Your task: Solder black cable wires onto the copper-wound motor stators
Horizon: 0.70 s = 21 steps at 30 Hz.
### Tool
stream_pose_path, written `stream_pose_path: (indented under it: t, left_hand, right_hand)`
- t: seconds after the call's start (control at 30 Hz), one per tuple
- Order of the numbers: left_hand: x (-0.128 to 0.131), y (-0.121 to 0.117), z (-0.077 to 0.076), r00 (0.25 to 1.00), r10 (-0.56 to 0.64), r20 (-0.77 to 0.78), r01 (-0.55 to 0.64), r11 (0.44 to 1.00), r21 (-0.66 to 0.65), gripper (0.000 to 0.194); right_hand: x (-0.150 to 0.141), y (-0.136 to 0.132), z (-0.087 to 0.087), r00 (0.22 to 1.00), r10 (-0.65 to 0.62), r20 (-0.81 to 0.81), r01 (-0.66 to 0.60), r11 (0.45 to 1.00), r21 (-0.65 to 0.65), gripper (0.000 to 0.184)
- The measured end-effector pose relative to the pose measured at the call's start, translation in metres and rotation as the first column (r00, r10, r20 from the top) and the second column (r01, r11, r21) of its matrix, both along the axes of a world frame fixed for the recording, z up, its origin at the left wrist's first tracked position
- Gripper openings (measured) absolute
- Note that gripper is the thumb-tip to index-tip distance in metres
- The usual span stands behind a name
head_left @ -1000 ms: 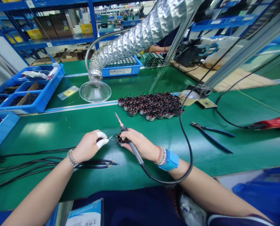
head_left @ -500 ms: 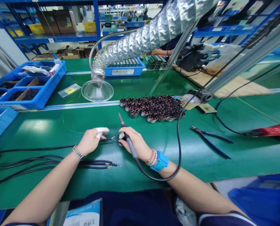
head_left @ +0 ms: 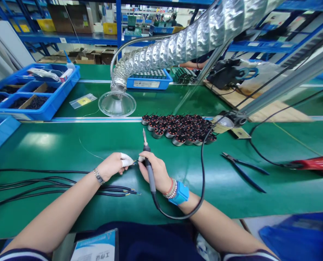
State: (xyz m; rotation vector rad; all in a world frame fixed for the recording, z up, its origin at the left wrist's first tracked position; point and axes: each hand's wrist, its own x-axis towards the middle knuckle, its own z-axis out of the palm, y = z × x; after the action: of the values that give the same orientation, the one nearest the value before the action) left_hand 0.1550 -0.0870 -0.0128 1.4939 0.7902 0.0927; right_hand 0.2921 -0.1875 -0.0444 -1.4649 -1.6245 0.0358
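My left hand (head_left: 114,166), with white finger covers on its fingertips, is closed in a pinch on the end of a black cable (head_left: 55,171). Thin coloured wire ends (head_left: 135,162) stick out past those fingertips, close to my right hand. Wrapped round a soldering iron (head_left: 149,170), my right hand (head_left: 158,173) keeps its metal tip pointing up and away from me. Something small and dark shows at the right fingertips, mostly hidden. More black cables (head_left: 115,189) with stripped ends lie below my left wrist. A thin solder wire (head_left: 87,148) curves across the mat behind my left hand.
Several small motors (head_left: 179,130) stand grouped beyond my hands. A fume extractor hood (head_left: 117,104) hangs over the bench. Cutting pliers (head_left: 243,168) lie at right, near a red tool (head_left: 316,165). Blue parts bins (head_left: 45,113) stand at left. The iron's cord (head_left: 203,174) loops over my right forearm.
My left hand has moved right with the cable, bringing its wire ends up to my right fingertips. The soldering iron now stands more upright in my right hand. The view has shifted slightly.
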Motion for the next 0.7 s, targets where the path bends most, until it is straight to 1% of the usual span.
stream_pose_path:
  t: [0.13,0.23,0.33,0.4,0.47,0.53,0.63,0.7]
  left_hand:
    - [0.001,-0.001,-0.001,1.000,0.030,0.006,-0.029,0.999,-0.041,0.016]
    - [0.002,0.000,0.000,0.999,0.049,-0.004,-0.049,0.998,-0.050,0.015]
    - [0.002,0.001,0.000,0.998,0.067,-0.007,-0.067,0.996,-0.051,0.014]
    - [0.002,0.002,-0.001,0.997,0.073,-0.005,-0.073,0.996,-0.048,0.015]
    - [0.001,0.002,-0.002,0.997,0.072,-0.004,-0.072,0.997,-0.031,0.016]
    - [0.001,0.001,-0.003,0.998,0.065,-0.003,-0.065,0.998,0.003,0.015]
    - [0.002,0.000,-0.002,0.999,0.051,0.001,-0.051,0.997,0.058,0.013]
    - [0.002,-0.001,0.000,0.999,0.046,0.004,-0.046,0.996,0.077,0.012]
  right_hand:
    - [-0.001,-0.001,-0.004,0.997,-0.034,-0.064,0.035,0.999,0.026,0.023]
    - [0.001,-0.002,-0.005,1.000,-0.019,-0.021,0.020,0.999,0.039,0.020]
    - [0.007,-0.002,-0.005,0.994,0.052,0.094,-0.054,0.998,0.021,0.020]
    - [0.011,-0.001,-0.004,0.978,0.120,0.173,-0.118,0.993,-0.023,0.022]
    - [0.013,-0.001,-0.002,0.964,0.174,0.203,-0.160,0.984,-0.081,0.023]
    - [0.013,-0.001,0.001,0.970,0.182,0.160,-0.165,0.980,-0.111,0.023]
    - [0.011,-0.001,0.005,0.988,0.141,0.056,-0.136,0.987,-0.091,0.023]
    - [0.012,0.000,0.005,0.986,0.155,0.054,-0.150,0.985,-0.086,0.024]
